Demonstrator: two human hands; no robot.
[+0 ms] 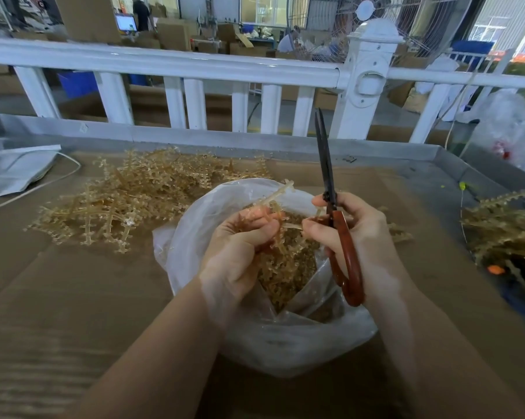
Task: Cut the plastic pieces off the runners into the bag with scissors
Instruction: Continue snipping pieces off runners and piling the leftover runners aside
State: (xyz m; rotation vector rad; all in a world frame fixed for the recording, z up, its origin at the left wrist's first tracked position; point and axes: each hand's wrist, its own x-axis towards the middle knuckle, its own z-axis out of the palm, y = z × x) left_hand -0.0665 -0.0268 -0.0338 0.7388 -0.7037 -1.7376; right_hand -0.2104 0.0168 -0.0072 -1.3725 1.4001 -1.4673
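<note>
A cluster of translucent amber runners [273, 225] is gripped in the left hand [240, 246], whose fingers are curled tightly round the stems just above the open mouth of a clear plastic bag [285, 343]. One pale runner end is seen sticking up and away from the fist, over the far rim of the bag. The scissors [330, 189] are held upright in the right hand [355, 234], the fingers being wrapped round the reddish-brown handles, while the thumb and forefinger are pinched on a thin strand of the same cluster beside the pivot. The dark blades are closed together and pointed up toward a white railing [194, 68]. Inside the bag, a heap of small cut plastic pieces [294, 267] is visible beneath both hands. The bag is set on a brown cardboard sheet [59, 297] laid in a grey metal tray [436, 158]. A loose pile of uncut runners [128, 201] is spread on the cardboard to the left of the bag, just beyond its rim, and a second, darker pile [503, 231] is placed well apart at the right edge. A folded white sack [16, 170] is lying at the far left
</note>
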